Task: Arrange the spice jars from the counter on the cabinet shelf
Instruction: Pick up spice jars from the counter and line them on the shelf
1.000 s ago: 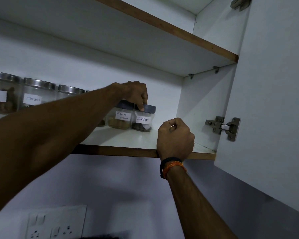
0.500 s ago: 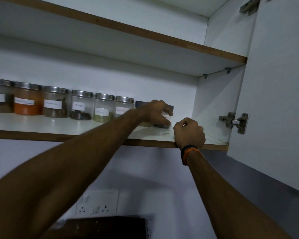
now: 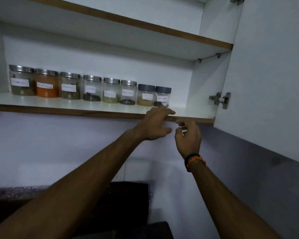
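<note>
Lining white shelf [image 3: 41, 102], round jars [image 3: 91, 90], probably glass

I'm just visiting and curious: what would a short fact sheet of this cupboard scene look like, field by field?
Place: open wall cupboard, door swung out on the right
Shelf: white board with a brown front edge
Jars: eight in one row along the shelf
Lids: six steel, the two rightmost dark
Brightest contents: orange powder jar, second from left
Last jar on right: dark-lidded jar, standing free
Left hand: fingers straight, at the shelf edge, holding nothing
Right hand: fingers loosely curled, below the shelf, holding nothing
Wrist: dark and orange bands on the right arm
</note>
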A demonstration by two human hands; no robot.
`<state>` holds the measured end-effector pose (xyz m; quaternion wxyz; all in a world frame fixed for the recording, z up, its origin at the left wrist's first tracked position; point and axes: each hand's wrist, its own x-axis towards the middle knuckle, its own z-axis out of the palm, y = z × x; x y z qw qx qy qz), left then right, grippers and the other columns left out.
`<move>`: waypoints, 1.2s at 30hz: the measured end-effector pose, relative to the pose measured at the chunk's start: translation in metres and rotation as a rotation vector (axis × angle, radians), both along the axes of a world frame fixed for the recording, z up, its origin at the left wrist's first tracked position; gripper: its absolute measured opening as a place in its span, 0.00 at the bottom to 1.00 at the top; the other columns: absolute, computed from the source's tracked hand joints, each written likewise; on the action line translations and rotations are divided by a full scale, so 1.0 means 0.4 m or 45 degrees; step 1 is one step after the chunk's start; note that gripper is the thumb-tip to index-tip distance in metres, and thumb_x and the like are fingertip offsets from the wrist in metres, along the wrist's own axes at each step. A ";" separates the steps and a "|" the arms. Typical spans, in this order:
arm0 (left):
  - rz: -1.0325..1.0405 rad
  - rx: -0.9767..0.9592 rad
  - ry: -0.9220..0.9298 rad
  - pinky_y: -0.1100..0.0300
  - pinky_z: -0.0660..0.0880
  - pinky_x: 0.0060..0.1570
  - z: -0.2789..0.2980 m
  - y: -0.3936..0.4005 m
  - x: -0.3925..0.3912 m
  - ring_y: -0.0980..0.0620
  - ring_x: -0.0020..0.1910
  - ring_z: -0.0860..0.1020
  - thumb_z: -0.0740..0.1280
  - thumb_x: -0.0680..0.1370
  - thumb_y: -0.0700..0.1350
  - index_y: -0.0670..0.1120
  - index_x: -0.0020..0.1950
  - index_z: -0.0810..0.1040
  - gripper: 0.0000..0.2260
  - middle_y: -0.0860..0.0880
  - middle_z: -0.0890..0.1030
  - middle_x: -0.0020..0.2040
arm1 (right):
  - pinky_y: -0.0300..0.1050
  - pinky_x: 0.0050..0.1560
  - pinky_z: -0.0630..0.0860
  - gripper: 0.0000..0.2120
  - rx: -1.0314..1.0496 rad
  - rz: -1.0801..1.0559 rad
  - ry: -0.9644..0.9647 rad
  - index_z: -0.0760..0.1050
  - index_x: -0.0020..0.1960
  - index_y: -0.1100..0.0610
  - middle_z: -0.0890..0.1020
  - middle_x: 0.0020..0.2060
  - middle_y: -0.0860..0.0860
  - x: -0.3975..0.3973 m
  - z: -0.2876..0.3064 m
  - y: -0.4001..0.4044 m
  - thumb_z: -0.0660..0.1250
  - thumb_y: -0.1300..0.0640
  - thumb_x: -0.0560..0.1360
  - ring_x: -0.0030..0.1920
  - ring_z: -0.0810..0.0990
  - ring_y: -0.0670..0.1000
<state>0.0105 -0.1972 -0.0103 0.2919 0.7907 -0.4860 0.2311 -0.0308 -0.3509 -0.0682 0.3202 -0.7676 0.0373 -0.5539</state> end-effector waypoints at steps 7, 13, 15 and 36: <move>-0.016 0.013 0.175 0.55 0.62 0.71 -0.245 0.043 -0.088 0.47 0.71 0.67 0.72 0.77 0.46 0.46 0.73 0.71 0.26 0.47 0.72 0.71 | 0.45 0.47 0.79 0.12 0.080 -0.087 0.434 0.81 0.47 0.51 0.82 0.47 0.47 -0.137 -0.242 -0.041 0.66 0.66 0.73 0.43 0.79 0.47; 0.038 0.296 0.574 0.54 0.64 0.70 -0.513 0.045 -0.139 0.47 0.72 0.66 0.72 0.77 0.49 0.50 0.75 0.69 0.27 0.47 0.69 0.74 | 0.39 0.50 0.75 0.10 0.164 -0.066 0.822 0.82 0.49 0.53 0.84 0.51 0.50 -0.234 -0.453 -0.036 0.66 0.65 0.75 0.47 0.81 0.51; 0.046 0.389 0.650 0.50 0.67 0.71 -0.587 0.044 -0.162 0.47 0.72 0.67 0.72 0.77 0.49 0.50 0.74 0.69 0.27 0.47 0.71 0.73 | 0.41 0.53 0.76 0.09 0.175 -0.056 0.938 0.82 0.51 0.55 0.84 0.52 0.52 -0.267 -0.515 -0.022 0.66 0.65 0.76 0.51 0.82 0.53; -0.061 0.723 1.197 0.53 0.73 0.63 -1.038 0.052 -0.422 0.48 0.61 0.76 0.72 0.77 0.44 0.43 0.68 0.75 0.20 0.44 0.77 0.64 | 0.54 0.65 0.70 0.22 0.054 -0.243 1.854 0.73 0.68 0.51 0.73 0.67 0.55 -0.604 -0.953 0.068 0.65 0.47 0.75 0.67 0.69 0.60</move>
